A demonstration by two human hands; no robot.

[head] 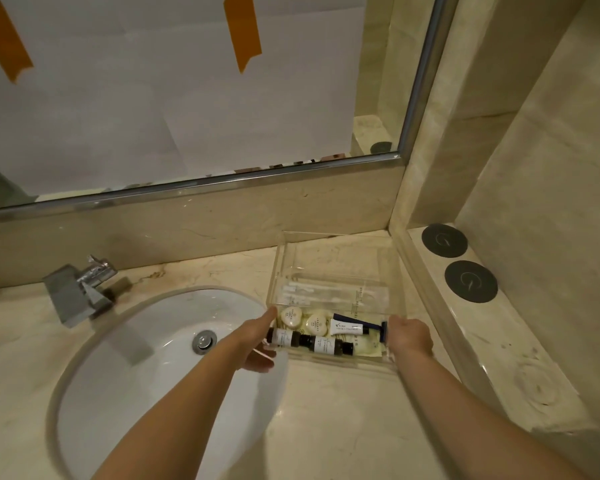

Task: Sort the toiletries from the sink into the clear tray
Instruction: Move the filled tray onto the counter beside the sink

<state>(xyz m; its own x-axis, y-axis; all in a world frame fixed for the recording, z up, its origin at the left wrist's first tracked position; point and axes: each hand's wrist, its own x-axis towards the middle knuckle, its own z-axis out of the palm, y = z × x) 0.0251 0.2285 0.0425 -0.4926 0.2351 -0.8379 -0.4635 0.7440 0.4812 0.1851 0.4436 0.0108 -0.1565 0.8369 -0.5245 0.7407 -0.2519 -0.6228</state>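
The clear tray (336,251) sits on the marble counter to the right of the white sink (146,368). My left hand (257,341) grips its near left side and my right hand (409,336) grips its near right side. Inside the tray lie two dark bottles (309,342) with white labels, two round white soaps (303,320), a small white tube (347,328), a blue razor (378,329) and flat clear packets (326,292) toward the back. The sink basin holds no toiletries, only its chrome drain (204,341).
A chrome faucet (80,289) stands behind the sink at the left. A mirror with paper taped over it (187,98) runs along the back wall. Two dark round coasters (458,261) lie on a raised marble ledge at the right.
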